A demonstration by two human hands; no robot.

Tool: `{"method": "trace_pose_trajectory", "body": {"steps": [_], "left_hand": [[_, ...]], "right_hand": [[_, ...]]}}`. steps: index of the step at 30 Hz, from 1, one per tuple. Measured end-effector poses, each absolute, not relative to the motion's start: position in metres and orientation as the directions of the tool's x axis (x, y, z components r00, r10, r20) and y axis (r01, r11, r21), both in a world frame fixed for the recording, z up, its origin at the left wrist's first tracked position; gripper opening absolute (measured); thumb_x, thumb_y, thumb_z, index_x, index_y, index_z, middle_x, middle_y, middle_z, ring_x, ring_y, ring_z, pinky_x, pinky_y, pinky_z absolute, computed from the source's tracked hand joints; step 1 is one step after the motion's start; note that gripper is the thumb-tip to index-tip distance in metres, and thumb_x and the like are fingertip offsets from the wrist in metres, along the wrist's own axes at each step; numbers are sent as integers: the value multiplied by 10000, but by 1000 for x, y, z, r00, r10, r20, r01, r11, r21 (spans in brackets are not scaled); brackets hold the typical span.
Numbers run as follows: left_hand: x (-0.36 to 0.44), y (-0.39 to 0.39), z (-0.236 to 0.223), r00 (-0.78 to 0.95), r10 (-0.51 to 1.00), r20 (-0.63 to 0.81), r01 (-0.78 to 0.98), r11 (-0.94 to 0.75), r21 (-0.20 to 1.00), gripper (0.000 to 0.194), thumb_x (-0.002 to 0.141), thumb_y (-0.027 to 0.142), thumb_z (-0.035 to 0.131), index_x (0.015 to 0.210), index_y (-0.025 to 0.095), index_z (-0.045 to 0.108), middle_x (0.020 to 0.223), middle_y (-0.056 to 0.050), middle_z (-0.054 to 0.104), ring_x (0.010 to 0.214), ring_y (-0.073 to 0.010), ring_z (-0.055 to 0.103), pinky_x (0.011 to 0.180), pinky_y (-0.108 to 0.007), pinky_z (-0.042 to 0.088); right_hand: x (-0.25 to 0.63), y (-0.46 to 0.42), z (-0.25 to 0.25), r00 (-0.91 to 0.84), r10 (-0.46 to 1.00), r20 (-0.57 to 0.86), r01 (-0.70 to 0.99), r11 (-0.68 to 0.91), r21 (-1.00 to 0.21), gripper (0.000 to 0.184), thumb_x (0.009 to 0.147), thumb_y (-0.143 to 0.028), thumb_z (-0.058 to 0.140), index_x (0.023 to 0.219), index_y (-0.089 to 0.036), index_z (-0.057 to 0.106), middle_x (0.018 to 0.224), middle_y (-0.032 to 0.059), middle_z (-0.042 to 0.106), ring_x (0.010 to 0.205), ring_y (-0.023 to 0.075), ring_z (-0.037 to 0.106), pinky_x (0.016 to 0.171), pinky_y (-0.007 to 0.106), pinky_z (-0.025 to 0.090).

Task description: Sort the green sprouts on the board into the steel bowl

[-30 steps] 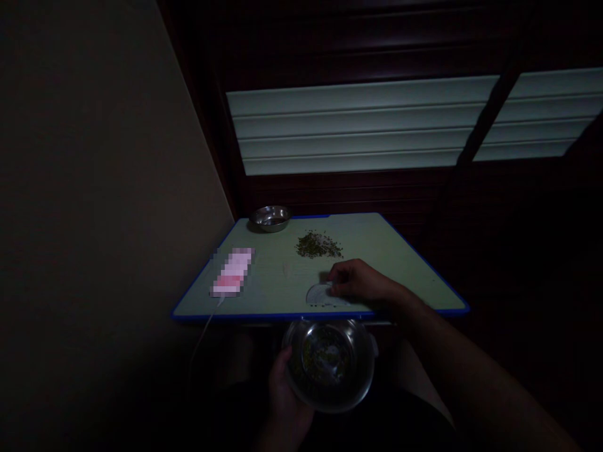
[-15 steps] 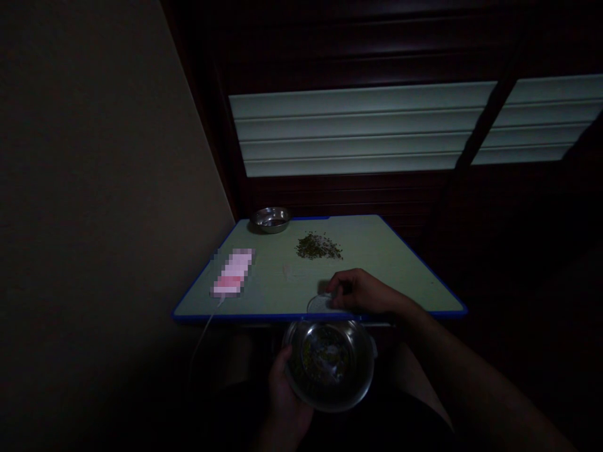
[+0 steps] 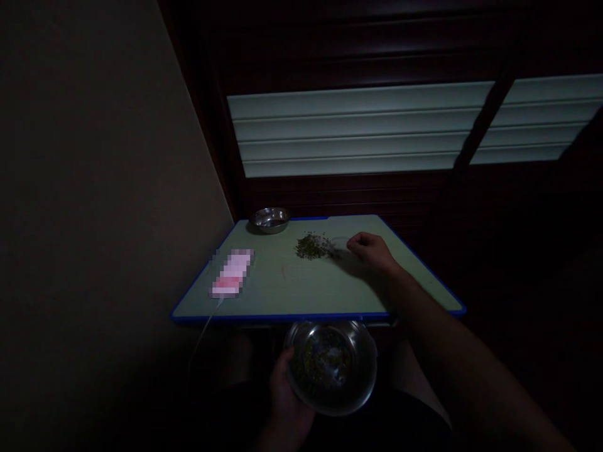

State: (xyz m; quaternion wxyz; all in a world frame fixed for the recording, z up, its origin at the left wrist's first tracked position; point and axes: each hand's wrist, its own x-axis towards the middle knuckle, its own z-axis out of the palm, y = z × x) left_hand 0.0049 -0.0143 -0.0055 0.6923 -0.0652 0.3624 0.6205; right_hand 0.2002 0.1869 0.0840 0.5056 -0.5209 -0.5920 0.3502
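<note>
Clear, thin and curve-edged, the scraper [image 3: 340, 241] is sitting just right of ctr in the frame, at the right edge of the greenish-brown pile [image 3: 311, 245]. It's pointing left, toward the pile; long axis seems to be running roughly L–R, but blur + low light are making the exact tilt hard to tell. R hand [image 3: 373, 249] is pinching its right end, fingers curled in.

Btm ctr, the steel bowl [image 3: 360, 389] is opening upward below the table's near edge, w/ greenish bits & pale glints showing on its floor. L hand [image 3: 287, 392] is gripping its left side, thumb at the rim.

Upper left of the table [image 3: 282, 295], a smaller bowl [image 3: 277, 228] is standing upright; contents too dim to ID. Mid-left, a pixelated pink phone [image 3: 233, 273] is lying slantwise, top end leaning right, w/ a white cable [image 3: 206, 326] hanging off the near edge.
</note>
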Motion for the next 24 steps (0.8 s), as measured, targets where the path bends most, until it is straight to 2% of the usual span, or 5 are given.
{"method": "trace_pose_trajectory", "body": {"steps": [6, 12, 15, 24], "left_hand": [[4, -14, -7, -47, 822, -567, -893, 220, 393, 188, 763, 259, 587, 796, 159, 743, 789, -83, 762, 771, -237, 693, 813, -395, 517], [4, -14, -6, -42, 822, -568, -893, 224, 390, 200, 779, 240, 560, 799, 168, 745, 800, -83, 768, 773, -226, 700, 832, -384, 518], [4, -16, -6, -45, 828, -560, -899, 210, 384, 214, 789, 254, 557, 831, 164, 746, 835, -88, 771, 800, -228, 700, 853, -386, 511], [6, -20, -10, -32, 812, -582, -897, 233, 375, 201, 791, 253, 571, 820, 161, 747, 812, -86, 769, 792, -237, 700, 889, -418, 493]], "right_hand": [[211, 187, 71, 174, 890, 421, 458, 305, -835, 129, 620, -318, 550, 610, -189, 542, 592, -7, 543, 590, 132, 486, 594, 263, 381], [212, 182, 71, 246, 863, 441, 746, 122, -655, 122, 666, -284, 543, 684, -190, 620, 676, 33, 640, 642, 159, 530, 610, 273, 389], [212, 181, 72, 247, 872, 424, 796, 67, -602, 134, 677, -288, 552, 698, -188, 638, 703, 48, 661, 651, 164, 541, 605, 273, 385], [210, 178, 74, 186, 899, 395, 831, 71, -552, 140, 669, -294, 552, 669, -186, 640, 651, 39, 646, 636, 161, 544, 585, 263, 369]]}}
